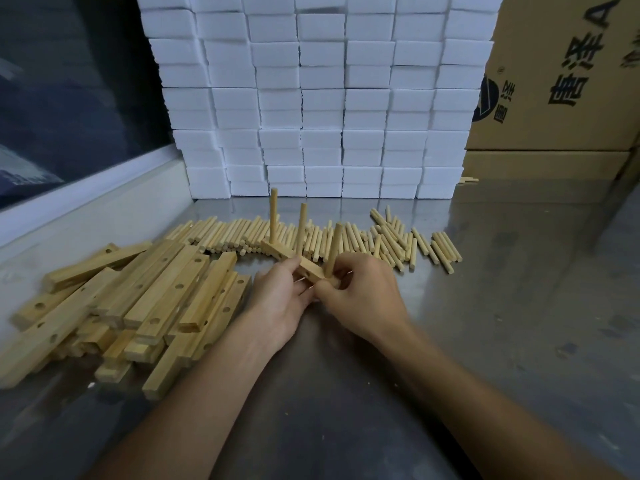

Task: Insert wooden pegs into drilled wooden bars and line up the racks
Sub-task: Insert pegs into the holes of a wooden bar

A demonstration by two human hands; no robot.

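Observation:
A drilled wooden bar (277, 251) is held just above the metal table, running from far left to near right. Two pegs stand upright in it, one at its far end (273, 216) and one at its middle (300, 228). My left hand (282, 299) grips the bar's near part from the left. My right hand (360, 294) pinches a third peg (333, 249), which stands at the bar's near end. Whether that peg sits in its hole is hidden by my fingers.
A heap of drilled bars (138, 299) lies to the left. Loose pegs (398, 237) spread in a row behind my hands. Stacked white foam blocks (322, 98) wall the back, cardboard boxes (554, 81) stand at the right, and a white ledge (86, 209) borders the left.

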